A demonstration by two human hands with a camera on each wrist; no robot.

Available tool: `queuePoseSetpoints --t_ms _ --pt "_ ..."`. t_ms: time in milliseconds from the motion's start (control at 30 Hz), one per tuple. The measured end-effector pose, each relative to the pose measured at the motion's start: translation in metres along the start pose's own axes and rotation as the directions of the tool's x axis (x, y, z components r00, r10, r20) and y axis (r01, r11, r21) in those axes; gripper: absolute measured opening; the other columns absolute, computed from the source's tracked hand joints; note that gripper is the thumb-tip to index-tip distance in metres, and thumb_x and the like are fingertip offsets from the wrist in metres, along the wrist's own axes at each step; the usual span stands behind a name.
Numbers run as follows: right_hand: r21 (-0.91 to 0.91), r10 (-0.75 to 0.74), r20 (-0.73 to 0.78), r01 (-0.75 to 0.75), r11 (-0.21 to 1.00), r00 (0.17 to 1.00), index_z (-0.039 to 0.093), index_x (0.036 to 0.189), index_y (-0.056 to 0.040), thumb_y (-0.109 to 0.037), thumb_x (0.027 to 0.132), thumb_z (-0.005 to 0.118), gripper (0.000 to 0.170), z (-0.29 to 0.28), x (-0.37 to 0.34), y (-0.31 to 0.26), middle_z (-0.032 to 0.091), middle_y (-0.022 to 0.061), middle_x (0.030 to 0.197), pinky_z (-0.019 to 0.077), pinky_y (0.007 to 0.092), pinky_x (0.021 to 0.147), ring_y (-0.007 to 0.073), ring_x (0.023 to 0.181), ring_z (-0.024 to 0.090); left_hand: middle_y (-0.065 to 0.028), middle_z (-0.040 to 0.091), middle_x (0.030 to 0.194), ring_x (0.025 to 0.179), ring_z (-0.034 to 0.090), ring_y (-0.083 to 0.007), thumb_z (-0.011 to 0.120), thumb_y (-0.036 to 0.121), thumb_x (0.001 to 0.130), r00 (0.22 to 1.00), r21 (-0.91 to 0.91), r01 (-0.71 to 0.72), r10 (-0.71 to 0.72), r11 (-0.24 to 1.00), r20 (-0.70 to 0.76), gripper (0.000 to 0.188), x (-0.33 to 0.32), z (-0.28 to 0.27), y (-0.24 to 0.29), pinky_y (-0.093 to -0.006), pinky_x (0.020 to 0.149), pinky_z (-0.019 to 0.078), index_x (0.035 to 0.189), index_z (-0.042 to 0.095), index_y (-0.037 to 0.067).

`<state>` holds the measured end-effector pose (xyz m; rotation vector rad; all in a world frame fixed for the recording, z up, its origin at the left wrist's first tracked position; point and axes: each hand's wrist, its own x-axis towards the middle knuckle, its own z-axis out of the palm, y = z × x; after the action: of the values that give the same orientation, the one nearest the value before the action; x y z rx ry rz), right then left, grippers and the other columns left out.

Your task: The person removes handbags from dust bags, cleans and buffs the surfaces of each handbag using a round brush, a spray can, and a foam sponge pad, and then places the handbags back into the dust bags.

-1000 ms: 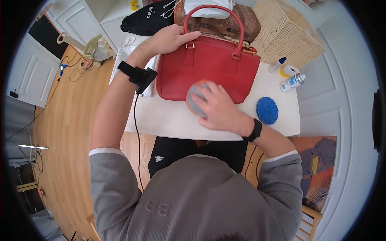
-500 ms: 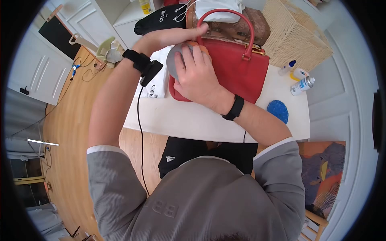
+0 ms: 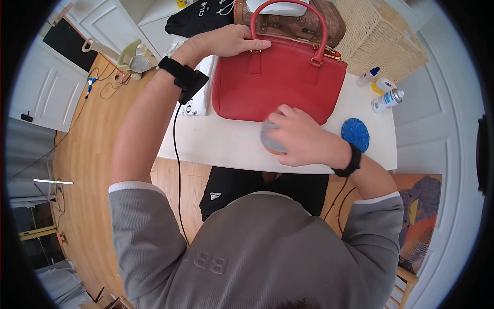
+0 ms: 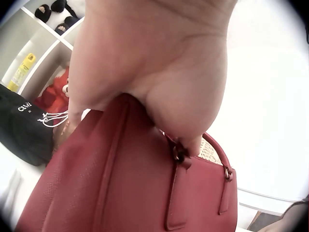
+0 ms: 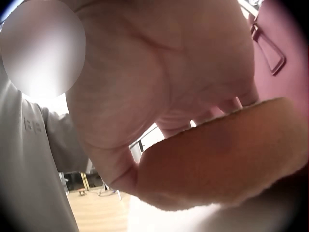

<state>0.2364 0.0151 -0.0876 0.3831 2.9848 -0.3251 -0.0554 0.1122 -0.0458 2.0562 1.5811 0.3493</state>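
Note:
A red leather handbag [image 3: 280,85] stands on the white table, its handles up. My left hand [image 3: 226,42] grips its top left corner, thumb across the front near a handle ring; in the left wrist view the hand [image 4: 154,63] straddles the bag's top edge. My right hand [image 3: 309,139] holds a round sponge pad [image 3: 269,137], grey on one side and orange on the other, at the bag's lower front edge. Close up in the right wrist view, the orange sponge pad [image 5: 222,154] sits between thumb and fingers, fuzzy at its rim.
Right of the bag lie a blue round pad [image 3: 355,135], a spray can [image 3: 387,101] and small bottles [image 3: 368,76]. Behind stand a brown patterned bag [image 3: 288,24], a black dust bag [image 3: 198,18] and a wicker basket [image 3: 381,41]. White cloth [image 3: 203,85] lies left.
My right hand carried the sponge pad from the bag's lower front up to its upper left, then back down to the right. The left hand stays at the bag's top left corner.

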Motion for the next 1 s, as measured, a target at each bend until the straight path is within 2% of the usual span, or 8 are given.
queuePoseSetpoints --t_ms 133,200,300,433,500,567,733,1000 --pt "0.015 0.012 0.012 -0.012 1.000 1.000 0.074 0.107 -0.0021 -0.022 0.065 0.080 0.047 -0.026 -0.002 -0.006 0.062 0.0147 0.124 0.0508 0.0429 0.094 0.0334 0.114 0.055 -0.0124 0.075 0.118 0.110 0.069 -0.0198 0.060 0.058 0.105 1.000 0.010 0.012 -0.012 1.000 0.010 0.065 -0.002 -0.003 0.003 -0.0333 0.099 0.0536 0.132 0.071 0.000" --pt "-0.209 -0.219 -0.523 0.125 0.970 0.824 0.076 0.094 -0.0024 -0.022 0.064 0.080 0.036 -0.028 0.027 -0.018 0.061 0.0110 0.100 0.0479 0.0397 0.088 0.0294 0.100 0.055 -0.0121 0.075 0.119 0.111 0.069 -0.0191 0.060 0.058 0.105 1.000 0.013 0.016 -0.016 1.000 0.009 0.064 0.000 -0.002 0.003 -0.0329 0.099 0.0532 0.133 0.070 0.000" --pt "-0.411 -0.365 -0.556 0.134 0.901 0.747 0.077 0.098 -0.0028 -0.022 0.069 0.077 0.035 -0.015 0.077 -0.021 0.062 0.0101 0.104 0.0460 0.0390 0.092 0.0293 0.106 0.056 -0.0116 0.074 0.121 0.113 0.067 -0.0185 0.064 0.054 0.105 1.000 -0.025 0.017 -0.017 1.000 0.003 0.061 0.001 -0.001 -0.002 -0.0333 0.100 0.0526 0.133 0.070 0.000" --pt "-0.593 -0.384 -0.461 0.045 0.804 0.800 0.075 0.111 -0.0049 -0.023 0.077 0.073 0.039 0.024 0.103 -0.016 0.060 0.0116 0.128 0.0435 0.0430 0.104 0.0305 0.122 0.054 -0.0102 0.075 0.120 0.108 0.069 -0.0163 0.071 0.045 0.102 0.996 -0.018 -0.090 0.090 0.996 0.007 0.055 -0.003 0.001 -0.003 -0.0325 0.099 0.0538 0.133 0.070 0.000" --pt "-0.535 -0.285 -0.367 0.049 0.843 0.886 0.075 0.111 -0.0050 -0.020 0.081 0.068 0.034 0.018 0.084 -0.016 0.060 0.0101 0.130 0.0437 0.0441 0.104 0.0303 0.125 0.053 -0.0096 0.076 0.118 0.106 0.069 -0.0155 0.073 0.042 0.101 0.997 -0.035 -0.070 0.070 0.997 0.019 0.053 -0.009 0.001 0.000 -0.0321 0.098 0.0546 0.133 0.070 0.000" --pt "-0.511 -0.276 -0.394 0.040 0.859 0.877 0.076 0.108 -0.0046 -0.020 0.081 0.067 0.032 0.021 0.061 -0.005 0.062 0.0098 0.124 0.0445 0.0433 0.101 0.0306 0.123 0.054 -0.0083 0.077 0.113 0.099 0.071 -0.0137 0.073 0.040 0.101 0.991 -0.177 -0.134 0.130 0.975 -0.031 0.051 -0.013 0.005 0.001 -0.0307 0.093 0.0562 0.131 0.071 0.000" --pt "-0.464 -0.144 -0.397 -0.063 0.884 0.906 0.077 0.106 -0.0038 -0.017 0.081 0.066 0.030 0.014 -0.021 0.019 0.062 0.0104 0.124 0.0447 0.0437 0.100 0.0322 0.123 0.055 -0.0079 0.078 0.108 0.095 0.071 -0.0142 0.072 0.041 0.101 0.988 -0.125 -0.146 0.140 0.981 -0.059 0.049 -0.008 0.007 -0.001 -0.0300 0.090 0.0567 0.128 0.073 0.000" --pt "-0.384 0.275 -0.355 -0.407 0.828 0.894 0.075 0.109 -0.0006 -0.013 0.066 0.079 0.045 -0.011 -0.118 0.024 0.060 0.0131 0.130 0.0452 0.0465 0.100 0.0361 0.127 0.053 -0.0080 0.078 0.100 0.087 0.072 -0.0136 0.072 0.041 0.100 0.995 -0.163 -0.089 0.082 0.983 -0.050 0.048 -0.001 0.002 -0.004 -0.0293 0.085 0.0579 0.119 0.075 -0.002"
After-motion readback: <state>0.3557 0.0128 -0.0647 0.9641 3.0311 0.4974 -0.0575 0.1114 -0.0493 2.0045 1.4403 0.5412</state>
